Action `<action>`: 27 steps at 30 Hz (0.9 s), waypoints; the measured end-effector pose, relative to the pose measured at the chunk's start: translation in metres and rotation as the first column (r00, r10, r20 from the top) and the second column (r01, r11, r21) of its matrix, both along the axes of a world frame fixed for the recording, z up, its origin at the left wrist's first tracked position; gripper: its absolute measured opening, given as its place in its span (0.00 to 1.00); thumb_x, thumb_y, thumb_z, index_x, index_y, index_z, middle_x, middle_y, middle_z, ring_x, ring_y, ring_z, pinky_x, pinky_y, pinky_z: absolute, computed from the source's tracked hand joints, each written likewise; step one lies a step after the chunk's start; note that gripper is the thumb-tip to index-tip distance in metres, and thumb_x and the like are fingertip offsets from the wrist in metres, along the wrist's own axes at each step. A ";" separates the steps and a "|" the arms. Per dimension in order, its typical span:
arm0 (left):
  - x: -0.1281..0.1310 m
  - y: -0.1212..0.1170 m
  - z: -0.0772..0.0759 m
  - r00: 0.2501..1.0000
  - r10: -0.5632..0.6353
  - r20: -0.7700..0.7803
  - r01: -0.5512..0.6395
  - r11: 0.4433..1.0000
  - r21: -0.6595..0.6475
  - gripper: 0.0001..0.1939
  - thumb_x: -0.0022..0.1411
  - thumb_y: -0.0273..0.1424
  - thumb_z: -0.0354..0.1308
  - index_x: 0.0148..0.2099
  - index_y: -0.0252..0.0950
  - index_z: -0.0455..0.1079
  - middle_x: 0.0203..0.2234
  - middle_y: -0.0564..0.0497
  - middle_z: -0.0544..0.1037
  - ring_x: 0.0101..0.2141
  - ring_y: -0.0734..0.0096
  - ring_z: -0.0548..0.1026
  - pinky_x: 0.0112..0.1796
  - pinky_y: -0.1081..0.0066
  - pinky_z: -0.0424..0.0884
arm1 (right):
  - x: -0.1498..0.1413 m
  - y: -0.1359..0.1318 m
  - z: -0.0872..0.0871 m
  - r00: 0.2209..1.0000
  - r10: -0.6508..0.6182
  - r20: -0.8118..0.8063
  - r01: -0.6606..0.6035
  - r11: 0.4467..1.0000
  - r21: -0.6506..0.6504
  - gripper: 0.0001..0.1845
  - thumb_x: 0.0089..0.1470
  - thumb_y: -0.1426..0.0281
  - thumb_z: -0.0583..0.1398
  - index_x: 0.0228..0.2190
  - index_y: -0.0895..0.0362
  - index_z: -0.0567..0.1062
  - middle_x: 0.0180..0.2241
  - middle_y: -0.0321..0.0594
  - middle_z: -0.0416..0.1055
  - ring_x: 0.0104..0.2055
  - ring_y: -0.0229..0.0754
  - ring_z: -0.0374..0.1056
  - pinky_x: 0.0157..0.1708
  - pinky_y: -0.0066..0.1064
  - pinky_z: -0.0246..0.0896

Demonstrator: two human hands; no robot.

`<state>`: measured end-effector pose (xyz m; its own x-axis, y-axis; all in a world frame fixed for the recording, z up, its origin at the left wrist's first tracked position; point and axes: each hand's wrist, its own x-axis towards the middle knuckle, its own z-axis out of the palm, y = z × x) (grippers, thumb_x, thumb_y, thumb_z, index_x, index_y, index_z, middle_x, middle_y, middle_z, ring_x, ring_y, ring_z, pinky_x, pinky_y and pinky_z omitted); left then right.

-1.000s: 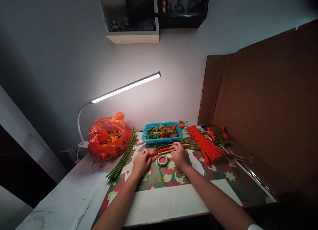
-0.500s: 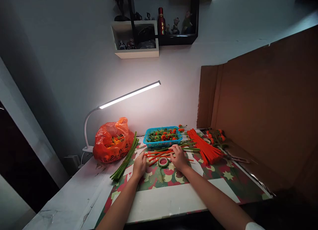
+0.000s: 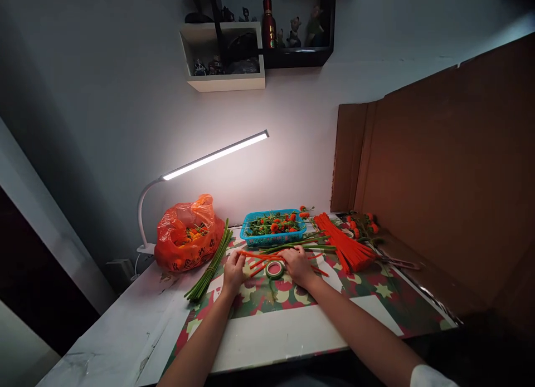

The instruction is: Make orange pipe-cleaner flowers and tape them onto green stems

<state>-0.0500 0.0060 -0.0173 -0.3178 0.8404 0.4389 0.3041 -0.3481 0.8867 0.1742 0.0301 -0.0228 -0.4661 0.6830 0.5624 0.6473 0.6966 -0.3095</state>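
Observation:
Several orange pipe cleaners (image 3: 259,256) stretch between my two hands, above the patterned table cover. My left hand (image 3: 234,271) is closed on their left ends. Farther right, my right hand (image 3: 296,264) pinches them between thumb and fingers. More orange stems lie loose below and poke out to the right of that hand. A roll of green tape (image 3: 275,270) lies flat on the table between the hands. Green stems (image 3: 292,245) rest just behind my right hand. A large fanned bundle of orange pipe cleaners (image 3: 346,243) lies to the right.
A blue basket (image 3: 273,242) of orange flowers stands at the back. Left of it are an orange plastic bag (image 3: 184,253) with flowers and a bundle of green stems (image 3: 211,267). A lit lamp (image 3: 215,155) hangs over the table (image 3: 121,326). Cardboard (image 3: 438,170) walls the right side.
My left hand has shifted slightly left and up, and my right hand slightly left, with the orange pipe cleaners between them. The camera view has tilted a little downward.

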 end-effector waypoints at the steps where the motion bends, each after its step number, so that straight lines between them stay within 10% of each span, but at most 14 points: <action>1: 0.001 0.000 0.001 0.995 -0.042 0.090 0.043 0.999 -0.008 0.17 0.52 0.44 0.53 0.38 0.36 0.66 0.23 0.53 0.70 0.25 0.70 0.68 0.29 0.71 0.64 | 0.001 0.001 0.001 1.000 -0.005 -0.028 0.005 1.000 -0.015 0.16 0.56 0.78 0.49 0.41 0.55 0.72 0.37 0.41 0.74 0.40 0.43 0.66 0.45 0.36 0.48; 7: 0.034 -0.005 0.022 0.920 -0.391 0.031 0.392 0.914 -0.101 0.29 0.45 0.45 0.64 0.48 0.38 0.66 0.43 0.44 0.74 0.39 0.61 0.73 0.36 0.67 0.70 | -0.004 -0.004 0.019 0.978 -0.087 -0.188 0.071 0.993 -0.090 0.15 0.55 0.77 0.49 0.39 0.55 0.72 0.37 0.40 0.74 0.37 0.42 0.68 0.36 0.30 0.53; 14: 0.082 -0.012 0.085 0.904 -0.347 0.251 0.323 0.937 0.134 0.18 0.61 0.46 0.43 0.26 0.39 0.52 0.17 0.59 0.55 0.18 0.77 0.60 0.22 0.74 0.63 | -0.004 -0.024 0.049 0.915 0.298 -0.271 -0.361 0.905 -0.226 0.10 0.57 0.67 0.54 0.39 0.53 0.73 0.30 0.37 0.72 0.29 0.40 0.65 0.29 0.27 0.56; 20: 0.065 -0.024 0.144 0.836 -0.533 0.132 0.549 0.802 -0.235 0.17 0.56 0.45 0.52 0.27 0.38 0.55 0.16 0.61 0.50 0.15 0.82 0.44 0.16 0.77 0.42 | 0.005 -0.022 0.075 0.689 0.254 -0.678 -0.506 0.839 -0.201 0.22 0.52 0.56 0.58 0.46 0.52 0.70 0.39 0.40 0.70 0.34 0.38 0.64 0.34 0.30 0.61; 24: 0.077 -0.023 0.133 0.732 -0.681 -0.028 0.621 0.683 -0.385 0.18 0.57 0.45 0.51 0.26 0.36 0.63 0.16 0.57 0.57 0.17 0.79 0.52 0.18 0.74 0.50 | -0.008 -0.021 0.072 0.515 0.099 -0.852 -0.532 0.816 -0.227 0.23 0.51 0.52 0.57 0.41 0.55 0.74 0.35 0.41 0.72 0.36 0.42 0.67 0.34 0.32 0.62; 27: 0.087 -0.016 0.102 0.780 -0.610 -0.143 0.550 0.776 -0.309 0.18 0.60 0.43 0.48 0.25 0.37 0.65 0.17 0.54 0.62 0.19 0.75 0.58 0.21 0.72 0.55 | -0.017 -0.020 0.057 0.402 -0.070 -0.913 -0.512 0.810 -0.287 0.25 0.48 0.49 0.58 0.36 0.57 0.77 0.35 0.43 0.74 0.38 0.45 0.68 0.37 0.34 0.64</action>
<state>0.0370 -0.0098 0.0851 0.3459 0.9171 0.1984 0.3113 -0.3116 0.8978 0.1571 0.0099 0.0343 -0.1099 0.9134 0.3920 -0.3316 0.3381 -0.8808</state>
